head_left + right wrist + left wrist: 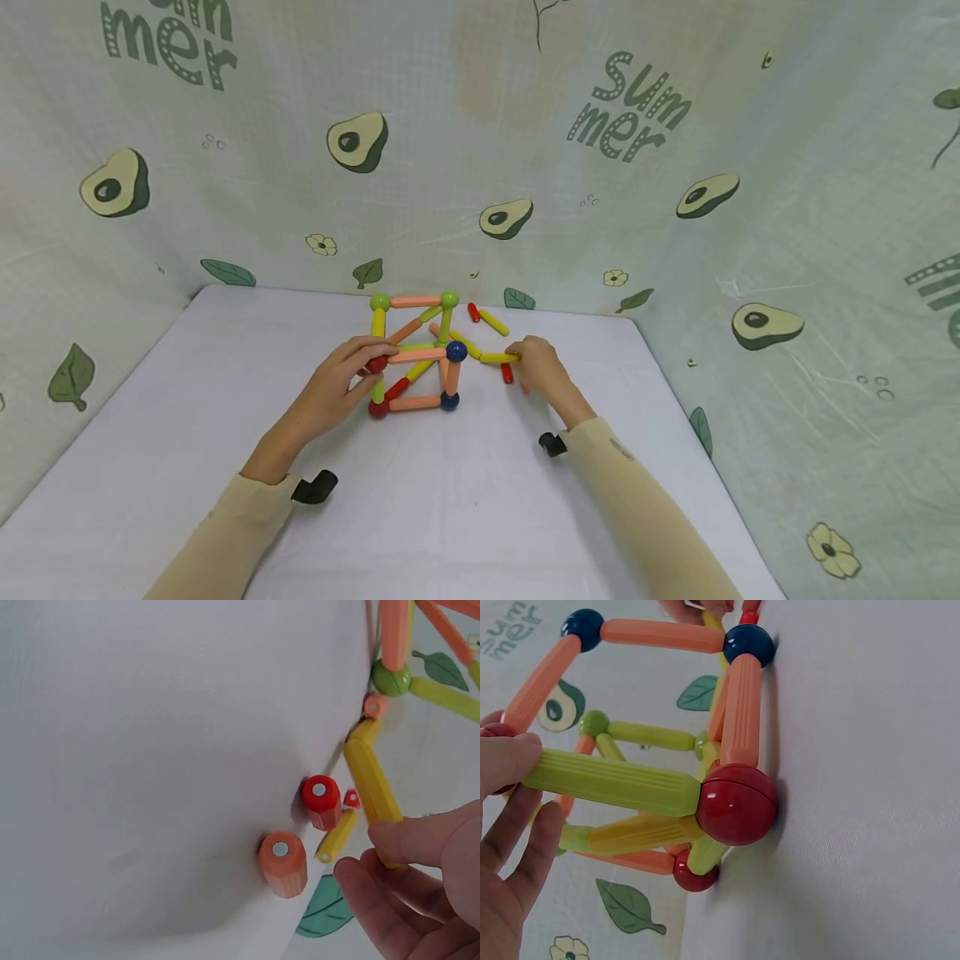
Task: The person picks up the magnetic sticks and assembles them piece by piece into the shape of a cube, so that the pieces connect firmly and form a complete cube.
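A cube frame of magnetic building sticks and balls stands on the table, with peach sticks (416, 403), a yellow-green stick (615, 781) and red, blue and green balls at its corners. My left hand (333, 387) holds the upper front-left red ball (377, 364) between thumb and fingers. To the right of the frame, my right hand (543, 371) pinches one end of a yellow magnetic stick (371, 780) with thumb and fingertips. Its far end meets another yellow stick (465, 343), which lies toward the frame's back green ball (391, 678).
Loose sticks lie around my right hand: a red stick (322, 801) and a peach stick (283, 864) nearby, with a small red stick (473, 312) and a yellow stick (493, 322) farther back. A printed cloth (420, 217) hangs behind the white table (420, 517).
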`<act>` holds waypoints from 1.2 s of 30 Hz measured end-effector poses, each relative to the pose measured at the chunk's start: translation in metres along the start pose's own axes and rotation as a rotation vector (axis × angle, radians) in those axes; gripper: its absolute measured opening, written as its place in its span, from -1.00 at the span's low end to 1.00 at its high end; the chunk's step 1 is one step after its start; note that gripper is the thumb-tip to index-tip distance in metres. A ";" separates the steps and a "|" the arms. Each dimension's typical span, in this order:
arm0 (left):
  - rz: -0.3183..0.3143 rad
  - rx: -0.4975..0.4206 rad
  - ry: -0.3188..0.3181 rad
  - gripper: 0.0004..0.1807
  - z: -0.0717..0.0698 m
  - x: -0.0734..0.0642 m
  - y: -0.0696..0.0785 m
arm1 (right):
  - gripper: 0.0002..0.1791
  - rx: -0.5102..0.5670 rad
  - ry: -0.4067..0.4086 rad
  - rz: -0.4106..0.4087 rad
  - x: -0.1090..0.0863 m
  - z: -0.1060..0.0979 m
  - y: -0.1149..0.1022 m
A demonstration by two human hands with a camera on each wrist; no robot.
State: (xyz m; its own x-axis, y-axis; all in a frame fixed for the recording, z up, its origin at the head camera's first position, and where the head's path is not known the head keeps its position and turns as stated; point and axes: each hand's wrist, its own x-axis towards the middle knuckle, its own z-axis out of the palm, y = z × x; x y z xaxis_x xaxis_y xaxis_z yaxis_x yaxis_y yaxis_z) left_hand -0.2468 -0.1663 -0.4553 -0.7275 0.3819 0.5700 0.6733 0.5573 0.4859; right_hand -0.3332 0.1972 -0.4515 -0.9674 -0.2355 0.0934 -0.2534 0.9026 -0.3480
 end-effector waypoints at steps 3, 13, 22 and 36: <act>0.005 0.003 0.005 -0.34 0.000 0.000 0.000 | -0.75 0.014 0.006 -0.040 -0.006 -0.004 -0.002; -0.010 0.000 -0.012 -0.36 -0.003 0.003 0.003 | -0.76 0.135 -0.041 -0.144 -0.029 -0.013 0.003; -0.021 0.010 -0.027 -0.40 -0.008 0.005 0.002 | -0.76 0.324 -0.053 -0.238 -0.053 -0.007 -0.018; -0.010 0.005 -0.055 -0.44 -0.011 0.006 0.001 | -0.72 0.526 0.025 -0.281 -0.059 0.021 -0.087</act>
State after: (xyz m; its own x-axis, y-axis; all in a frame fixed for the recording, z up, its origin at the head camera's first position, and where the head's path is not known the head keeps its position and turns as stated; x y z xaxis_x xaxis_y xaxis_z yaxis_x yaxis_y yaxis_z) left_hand -0.2491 -0.1721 -0.4441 -0.7404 0.4158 0.5280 0.6654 0.5646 0.4884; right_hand -0.2539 0.1250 -0.4460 -0.8642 -0.4252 0.2690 -0.4732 0.5052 -0.7217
